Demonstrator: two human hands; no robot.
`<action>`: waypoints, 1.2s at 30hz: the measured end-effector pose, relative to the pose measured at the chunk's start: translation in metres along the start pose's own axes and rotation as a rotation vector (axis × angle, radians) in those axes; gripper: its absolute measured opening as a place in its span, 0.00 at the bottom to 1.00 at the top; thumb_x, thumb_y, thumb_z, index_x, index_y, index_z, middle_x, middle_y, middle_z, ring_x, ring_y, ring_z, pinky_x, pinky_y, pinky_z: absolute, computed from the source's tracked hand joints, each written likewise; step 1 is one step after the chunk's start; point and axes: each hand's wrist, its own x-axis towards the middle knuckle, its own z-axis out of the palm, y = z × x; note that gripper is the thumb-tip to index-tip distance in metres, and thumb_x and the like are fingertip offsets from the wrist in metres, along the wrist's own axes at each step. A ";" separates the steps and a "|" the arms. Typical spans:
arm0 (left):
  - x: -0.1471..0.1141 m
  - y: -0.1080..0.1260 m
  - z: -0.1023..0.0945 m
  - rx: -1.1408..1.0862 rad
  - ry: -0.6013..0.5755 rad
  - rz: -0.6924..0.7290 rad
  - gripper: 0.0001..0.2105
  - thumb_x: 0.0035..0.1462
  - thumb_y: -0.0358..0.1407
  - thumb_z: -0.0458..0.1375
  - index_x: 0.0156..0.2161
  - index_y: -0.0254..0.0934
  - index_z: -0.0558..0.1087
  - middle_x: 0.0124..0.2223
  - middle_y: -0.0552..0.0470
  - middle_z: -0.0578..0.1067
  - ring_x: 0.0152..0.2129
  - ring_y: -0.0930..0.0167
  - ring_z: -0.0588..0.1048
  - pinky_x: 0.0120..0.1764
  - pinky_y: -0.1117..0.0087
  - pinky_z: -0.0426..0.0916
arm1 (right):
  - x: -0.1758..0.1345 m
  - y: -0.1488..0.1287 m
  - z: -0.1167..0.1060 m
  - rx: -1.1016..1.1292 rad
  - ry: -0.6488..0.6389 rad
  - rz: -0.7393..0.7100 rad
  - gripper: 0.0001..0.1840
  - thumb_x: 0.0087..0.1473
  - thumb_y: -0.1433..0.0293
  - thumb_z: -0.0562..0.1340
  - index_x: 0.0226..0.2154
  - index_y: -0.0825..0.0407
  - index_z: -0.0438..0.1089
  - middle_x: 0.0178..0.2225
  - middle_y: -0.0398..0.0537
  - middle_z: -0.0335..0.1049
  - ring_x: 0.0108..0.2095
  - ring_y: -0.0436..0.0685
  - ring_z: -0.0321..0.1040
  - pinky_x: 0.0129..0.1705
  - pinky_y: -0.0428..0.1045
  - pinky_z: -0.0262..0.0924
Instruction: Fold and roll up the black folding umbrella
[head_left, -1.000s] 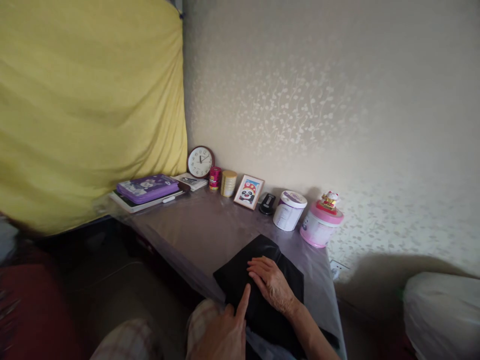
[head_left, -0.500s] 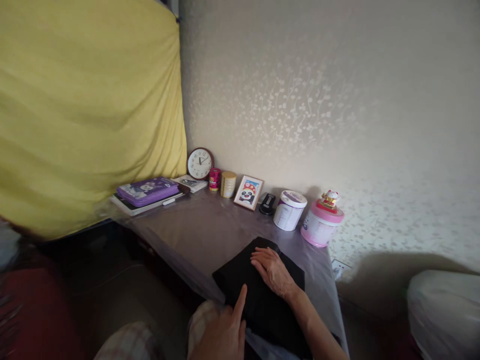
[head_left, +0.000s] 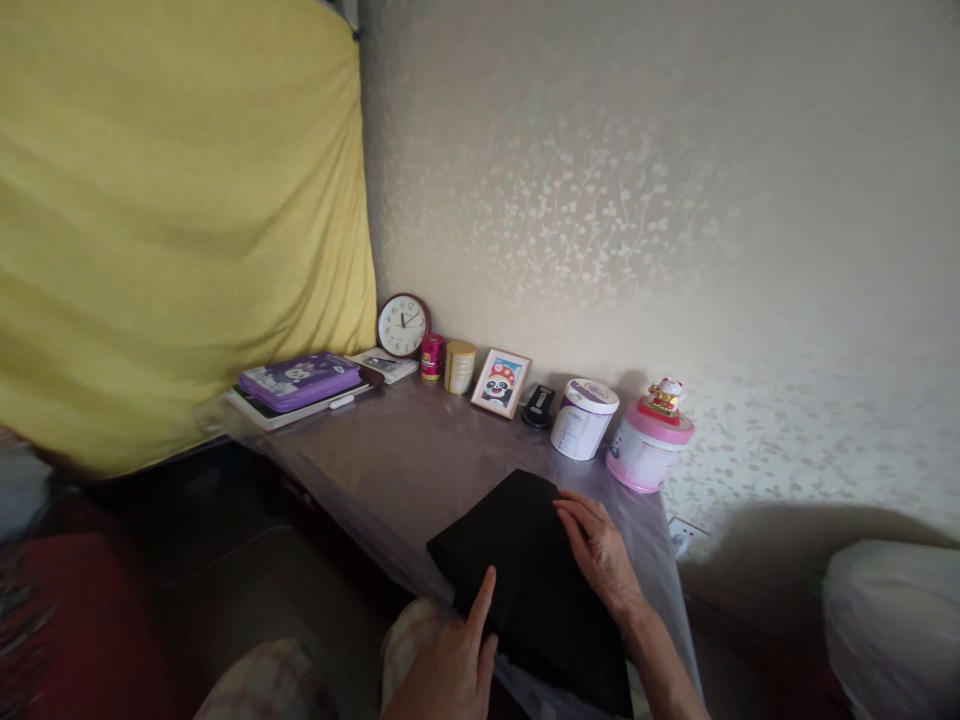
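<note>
A folded black cloth [head_left: 517,560] lies flat at the near side of the table, its kind not clear. My right hand [head_left: 600,560] is at its upper right edge, fingers drawn together over the border, seemingly gripping it. Along the near left part of the cloth rests my left hand [head_left: 454,655]; its index finger is stretched out on top and the thumb is apart from it. The other fingers of that hand are hidden.
Along the wall stand a clock [head_left: 403,325], a pink can [head_left: 432,357], a yellow-lidded jar [head_left: 460,368], a panda picture frame [head_left: 501,383], a black object [head_left: 538,407], a white tub [head_left: 583,420] and a pink tub [head_left: 646,450] topped by a cat figurine [head_left: 666,398]. A purple case [head_left: 300,382] lies left.
My right hand has slid right from the middle of the black cloth to its edge, and its fingers have bent. More of the cloth's top shows. My left hand has barely moved.
</note>
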 end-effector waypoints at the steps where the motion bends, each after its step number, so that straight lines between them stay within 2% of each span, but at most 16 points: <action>1: 0.000 0.001 -0.001 -0.001 -0.007 0.001 0.28 0.61 0.36 0.40 0.64 0.42 0.35 0.33 0.50 0.77 0.29 0.69 0.74 0.32 0.69 0.61 | -0.005 0.004 -0.004 0.022 0.037 0.057 0.14 0.58 0.63 0.53 0.39 0.50 0.71 0.45 0.53 0.70 0.46 0.59 0.66 0.50 0.58 0.61; 5: -0.002 0.005 -0.003 0.048 -0.008 -0.015 0.28 0.61 0.37 0.39 0.64 0.43 0.34 0.33 0.49 0.77 0.28 0.68 0.73 0.30 0.69 0.60 | -0.029 0.022 -0.014 0.142 0.225 0.350 0.18 0.55 0.57 0.54 0.39 0.52 0.71 0.43 0.54 0.71 0.45 0.61 0.67 0.49 0.58 0.60; 8: -0.002 0.006 -0.006 0.103 -0.032 -0.023 0.28 0.61 0.38 0.39 0.63 0.44 0.32 0.34 0.49 0.77 0.29 0.68 0.73 0.33 0.67 0.60 | -0.049 0.029 -0.012 0.242 0.361 0.573 0.22 0.52 0.54 0.55 0.39 0.53 0.70 0.41 0.54 0.72 0.43 0.62 0.68 0.48 0.56 0.60; 10: -0.002 0.005 -0.006 0.151 -0.026 -0.034 0.29 0.61 0.39 0.40 0.63 0.45 0.31 0.34 0.50 0.77 0.30 0.66 0.73 0.35 0.65 0.61 | -0.059 0.030 -0.008 0.323 0.410 0.666 0.23 0.51 0.52 0.56 0.38 0.54 0.70 0.39 0.53 0.73 0.41 0.62 0.69 0.46 0.54 0.61; 13: -0.002 0.004 -0.004 0.216 0.005 -0.044 0.29 0.60 0.40 0.40 0.63 0.46 0.31 0.31 0.50 0.77 0.30 0.64 0.73 0.36 0.62 0.61 | -0.068 0.026 -0.003 0.435 0.412 0.756 0.24 0.49 0.51 0.57 0.37 0.53 0.70 0.38 0.52 0.74 0.38 0.61 0.70 0.41 0.52 0.63; 16: -0.003 0.003 0.001 0.203 0.047 -0.038 0.28 0.61 0.40 0.40 0.63 0.47 0.33 0.31 0.51 0.77 0.28 0.66 0.73 0.36 0.64 0.60 | -0.071 0.021 0.001 0.465 0.403 0.771 0.25 0.48 0.50 0.58 0.37 0.53 0.71 0.39 0.51 0.74 0.40 0.62 0.69 0.42 0.51 0.62; 20: -0.003 0.000 0.008 0.044 0.029 -0.032 0.27 0.63 0.38 0.38 0.64 0.46 0.33 0.35 0.52 0.77 0.29 0.70 0.74 0.32 0.71 0.60 | -0.069 0.014 0.003 0.424 0.380 0.674 0.23 0.50 0.51 0.56 0.37 0.53 0.71 0.39 0.51 0.73 0.44 0.62 0.66 0.48 0.52 0.58; 24: -0.002 0.001 0.009 0.030 0.004 -0.041 0.27 0.63 0.38 0.38 0.64 0.42 0.33 0.34 0.52 0.77 0.29 0.71 0.74 0.32 0.74 0.60 | -0.067 0.009 0.007 0.428 0.357 0.606 0.22 0.51 0.53 0.56 0.37 0.53 0.70 0.37 0.50 0.72 0.41 0.60 0.67 0.46 0.51 0.58; 27: -0.001 0.003 0.007 0.072 -0.008 -0.045 0.26 0.63 0.36 0.38 0.64 0.40 0.35 0.36 0.50 0.77 0.32 0.71 0.75 0.35 0.74 0.61 | -0.068 0.009 0.009 0.484 0.354 0.587 0.21 0.50 0.53 0.58 0.37 0.53 0.70 0.35 0.49 0.72 0.37 0.58 0.67 0.42 0.50 0.60; 30: 0.000 0.007 0.005 0.023 -0.040 -0.045 0.27 0.63 0.35 0.39 0.64 0.38 0.35 0.40 0.48 0.77 0.37 0.70 0.74 0.39 0.75 0.61 | -0.068 0.012 0.010 0.556 0.376 0.641 0.24 0.46 0.53 0.60 0.40 0.53 0.68 0.30 0.46 0.71 0.32 0.56 0.67 0.36 0.49 0.62; 33: 0.000 0.011 0.002 -0.040 -0.096 -0.074 0.27 0.63 0.34 0.38 0.64 0.39 0.32 0.42 0.47 0.76 0.38 0.70 0.74 0.39 0.75 0.62 | -0.067 0.013 0.008 0.631 0.408 0.752 0.31 0.41 0.51 0.63 0.45 0.53 0.65 0.24 0.41 0.69 0.27 0.55 0.66 0.32 0.49 0.62; 36: 0.001 0.011 0.003 -0.055 -0.103 -0.088 0.28 0.63 0.35 0.39 0.64 0.39 0.32 0.43 0.46 0.75 0.38 0.69 0.74 0.39 0.74 0.63 | -0.066 0.010 0.004 0.789 0.360 0.852 0.38 0.38 0.51 0.65 0.50 0.52 0.62 0.25 0.41 0.71 0.28 0.57 0.69 0.32 0.51 0.64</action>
